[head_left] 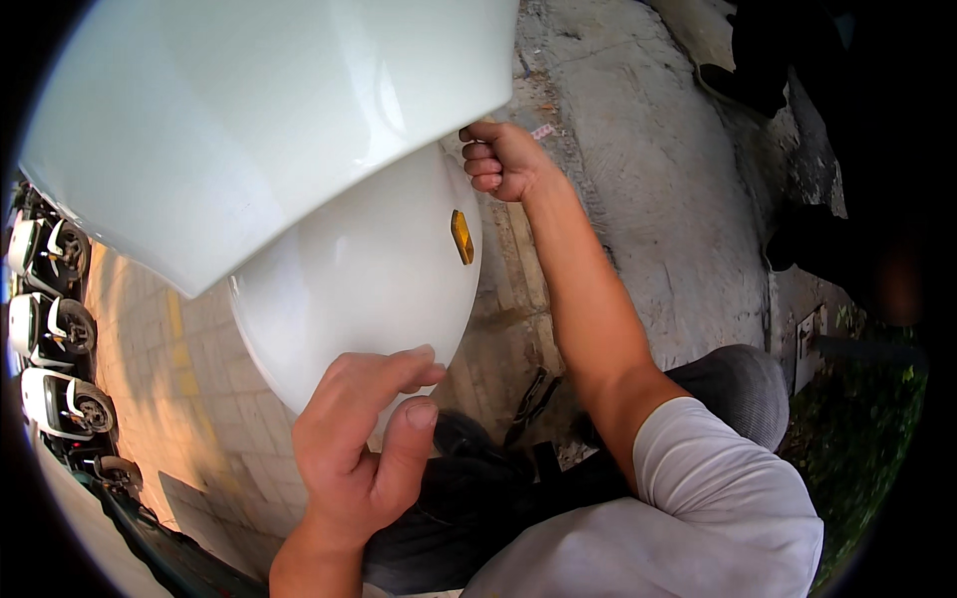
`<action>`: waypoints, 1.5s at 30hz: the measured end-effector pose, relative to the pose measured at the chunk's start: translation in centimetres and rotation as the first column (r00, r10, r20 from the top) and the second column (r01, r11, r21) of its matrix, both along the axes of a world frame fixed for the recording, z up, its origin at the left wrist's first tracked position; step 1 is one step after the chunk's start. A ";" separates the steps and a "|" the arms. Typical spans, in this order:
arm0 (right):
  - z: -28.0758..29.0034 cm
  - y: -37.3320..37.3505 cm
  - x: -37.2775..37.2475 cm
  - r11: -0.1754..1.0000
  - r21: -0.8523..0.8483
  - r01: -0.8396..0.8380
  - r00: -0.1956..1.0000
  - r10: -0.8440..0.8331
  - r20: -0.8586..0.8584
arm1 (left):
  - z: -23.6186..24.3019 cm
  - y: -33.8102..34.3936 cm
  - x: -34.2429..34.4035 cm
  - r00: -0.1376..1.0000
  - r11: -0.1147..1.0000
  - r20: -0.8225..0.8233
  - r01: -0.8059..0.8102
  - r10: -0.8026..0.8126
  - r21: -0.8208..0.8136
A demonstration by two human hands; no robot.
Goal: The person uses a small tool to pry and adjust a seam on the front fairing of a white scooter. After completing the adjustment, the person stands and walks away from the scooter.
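Beyond the bare left hand (359, 453), the large glossy white panel (269, 110) overlaps the smaller rounded white panel (354, 274), blocking the way. Open room lies leftward, above the tan paved ground (204, 369).

Smooth, glossy white upper panel (279, 120); rough, matt concrete (648, 149)

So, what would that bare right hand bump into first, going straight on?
Probably the edge of the upper large, glossy white curved panel; the curled right hand appears right beside it, though depth is unclear.
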State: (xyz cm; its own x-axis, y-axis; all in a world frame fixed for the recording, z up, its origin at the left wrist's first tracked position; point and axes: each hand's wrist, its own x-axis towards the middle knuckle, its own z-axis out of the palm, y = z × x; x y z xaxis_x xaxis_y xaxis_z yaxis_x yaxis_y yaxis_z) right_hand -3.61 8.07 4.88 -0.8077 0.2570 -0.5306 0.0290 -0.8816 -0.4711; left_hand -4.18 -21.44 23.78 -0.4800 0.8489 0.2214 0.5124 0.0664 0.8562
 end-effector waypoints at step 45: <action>-0.1 0.5 0.3 0.999 -0.044 -0.024 0.998 0.022 -0.050 | 0.6 0.0 0.7 1.000 1.000 -0.006 0.008 -0.008 -0.027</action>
State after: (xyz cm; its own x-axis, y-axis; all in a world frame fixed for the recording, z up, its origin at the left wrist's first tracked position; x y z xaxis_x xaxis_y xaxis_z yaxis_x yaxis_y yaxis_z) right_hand -3.30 8.54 4.82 -0.8388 0.2149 -0.5002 0.0271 -0.9011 -0.4327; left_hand -3.50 -21.48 24.38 -0.4720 0.8583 0.2014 0.5179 0.0851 0.8512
